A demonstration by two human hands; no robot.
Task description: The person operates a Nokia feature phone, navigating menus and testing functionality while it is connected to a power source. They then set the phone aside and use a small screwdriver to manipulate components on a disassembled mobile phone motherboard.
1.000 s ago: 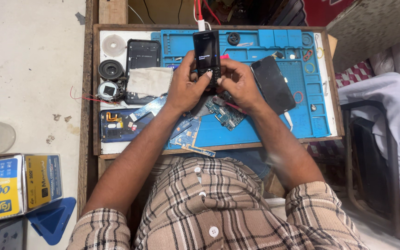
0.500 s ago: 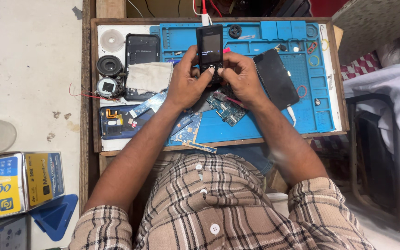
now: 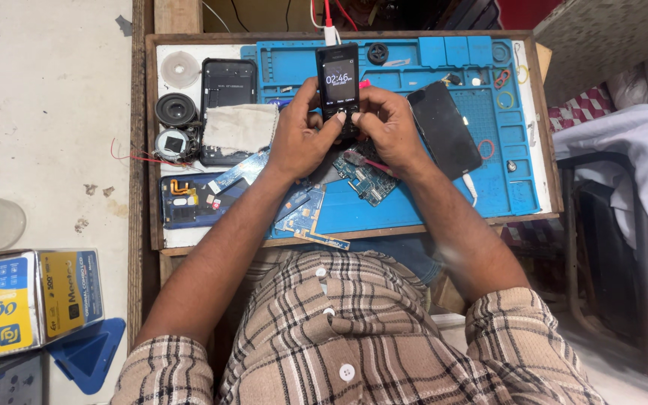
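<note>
A small black keypad phone with a lit screen is held upright over the blue work mat. A white cable plug enters its top end. My left hand grips the phone's lower left side, thumb on the keypad. My right hand wraps its lower right side, fingers curled against the keys. Under my hands lie green circuit boards and a thin red-handled tool.
A black smartphone lies screen-up right of my hands. A phone back shell, a beige cloth, round speakers and an opened blue phone lie left. Boxes sit on the floor at left. A chair leg stands right.
The phone's screen has lit up, where it was dark before. Both hands stay on the phone, and the view has shifted slightly.
</note>
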